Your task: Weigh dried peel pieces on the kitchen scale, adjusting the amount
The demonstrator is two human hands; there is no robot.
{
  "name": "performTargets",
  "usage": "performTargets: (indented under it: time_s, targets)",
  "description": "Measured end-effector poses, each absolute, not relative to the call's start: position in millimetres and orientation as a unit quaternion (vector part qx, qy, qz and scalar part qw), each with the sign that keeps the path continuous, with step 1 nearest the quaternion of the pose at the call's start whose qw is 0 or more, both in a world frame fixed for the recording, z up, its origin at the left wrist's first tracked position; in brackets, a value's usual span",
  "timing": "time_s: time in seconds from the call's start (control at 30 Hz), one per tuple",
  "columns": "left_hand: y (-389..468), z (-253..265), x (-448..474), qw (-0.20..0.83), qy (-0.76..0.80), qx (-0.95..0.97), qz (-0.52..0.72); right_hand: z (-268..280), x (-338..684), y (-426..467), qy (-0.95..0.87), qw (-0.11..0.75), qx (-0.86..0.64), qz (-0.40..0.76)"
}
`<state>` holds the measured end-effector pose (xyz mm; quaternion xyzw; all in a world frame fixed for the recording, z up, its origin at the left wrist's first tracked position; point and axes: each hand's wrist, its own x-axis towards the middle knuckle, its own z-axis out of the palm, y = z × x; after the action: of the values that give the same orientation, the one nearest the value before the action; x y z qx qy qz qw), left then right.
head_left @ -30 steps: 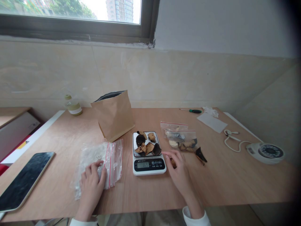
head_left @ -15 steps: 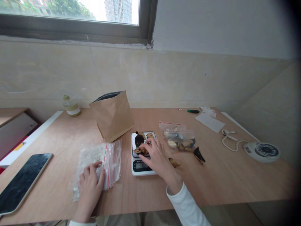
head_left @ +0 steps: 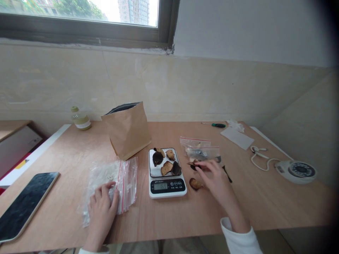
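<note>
My left hand (head_left: 102,206) rests with fingers lying on a stack of clear zip bags (head_left: 113,173). Between the thumb and fingers of my right hand (head_left: 215,178) is a dried brown slice (head_left: 194,165), held over the table right of the kitchen scale (head_left: 167,194). On the scale's tray lie several dried slices, some tan like the one at the front (head_left: 166,168), others dark-skinned like the round one at the left (head_left: 158,158). Its display is lit, with digits too blurred to read surely. Another dried slice (head_left: 195,183) lies on the table below my right hand.
Two filled zip bags (head_left: 202,152) lie behind my right hand, partly hidden by it. A brown paper pouch (head_left: 127,130) stands open behind the scale. A phone (head_left: 26,204) is at the left, a bottle (head_left: 81,120) at the back, a screwdriver (head_left: 218,125) and a white corded device (head_left: 295,171) at the right.
My right hand has moved right, off the scale's tray, and now pinches a dried slice. The slices on the tray and the display are uncovered. My left hand has stayed put.
</note>
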<state>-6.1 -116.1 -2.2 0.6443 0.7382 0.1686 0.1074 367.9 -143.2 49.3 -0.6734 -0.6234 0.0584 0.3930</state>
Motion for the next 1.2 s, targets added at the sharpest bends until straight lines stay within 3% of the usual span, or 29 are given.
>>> performTargets:
  time_s: [0.2,0.4,0.6,0.83,1.03,1.2]
  targets:
    - [-113,-6,-7,0.103,0.742,0.644,0.155,21,394,-162,-0.597,0.371,-0.705,0.088]
    - [-113,-5,-7,0.102,0.745,0.641,0.155,54,304,-138,-0.679,0.405,-0.610,0.058]
    - [-114,-5,-9,0.110,0.740,0.642,0.168,46,247,-111,-0.711,0.349,-0.611,-0.017]
    - [-115,-4,-8,0.110,0.732,0.646,0.186,54,275,-95,-0.694,0.357,-0.625,-0.001]
    - [-116,-3,-8,0.120,0.732,0.644,0.187,46,308,-47,-0.720,0.301,-0.621,0.074]
    - [-119,-3,-2,0.081,0.729,0.648,0.204,53,334,-51,-0.697,0.370,-0.603,0.118]
